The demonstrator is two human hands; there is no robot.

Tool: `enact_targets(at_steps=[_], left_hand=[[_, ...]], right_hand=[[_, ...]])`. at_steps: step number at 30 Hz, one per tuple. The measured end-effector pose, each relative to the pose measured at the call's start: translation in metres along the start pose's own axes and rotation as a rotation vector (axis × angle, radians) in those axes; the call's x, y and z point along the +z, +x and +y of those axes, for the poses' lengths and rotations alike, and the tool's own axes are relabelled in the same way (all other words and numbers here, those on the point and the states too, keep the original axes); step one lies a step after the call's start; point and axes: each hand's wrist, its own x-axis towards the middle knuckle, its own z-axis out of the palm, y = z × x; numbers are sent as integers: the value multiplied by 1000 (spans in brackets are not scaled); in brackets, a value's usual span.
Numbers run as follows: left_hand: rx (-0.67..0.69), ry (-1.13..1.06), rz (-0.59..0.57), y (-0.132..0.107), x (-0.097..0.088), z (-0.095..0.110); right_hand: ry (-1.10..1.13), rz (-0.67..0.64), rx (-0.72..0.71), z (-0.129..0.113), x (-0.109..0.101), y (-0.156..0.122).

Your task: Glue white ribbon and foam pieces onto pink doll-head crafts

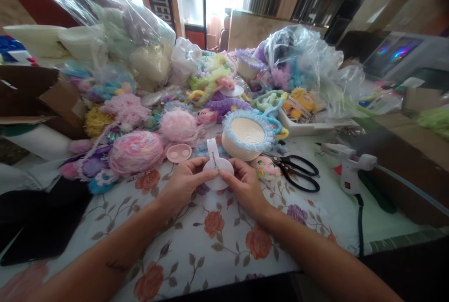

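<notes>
Between my two hands, a white round disc [214, 183] is held above the flowered tablecloth, with a white printed label strip [212, 148] standing up from it. My left hand [191, 175] pinches the disc's left side, thumb on top. The right side is pinched by my right hand [242, 178], its thumb pressing near the strip's lower end. Just beyond the right hand sits a woven round basket [247, 132] with a light-blue ruffled rim. A small doll face [265, 167] and black-handled scissors [298, 171] lie to the right. A pink oval piece [178, 153] lies near the left fingers.
A white glue gun [351, 166] with a cord stands at the right. Pink yarn balls [136, 152], pompoms [126, 109] and plastic bags [298, 54] are heaped across the back. A white tray [308, 127] holds yellow items. A dark flat object [45, 227] lies at left.
</notes>
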Motion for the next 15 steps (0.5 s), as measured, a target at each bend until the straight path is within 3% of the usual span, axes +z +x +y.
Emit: enact_targets(at_steps=[8,11,13,15], left_hand=[[114,144,54,-1,-2,0],[90,163,53,-1,-3,0],[43,135,26,1,-6,0],[-1,129,28,5,-11,0]], right_hand=[[-68,-32,-34,2,1,-2],[-217,-13,-79,-2,-1,-3],[-446,28,-233,-11,-7,-4],[-684,172,-502,-25,-19,-6]])
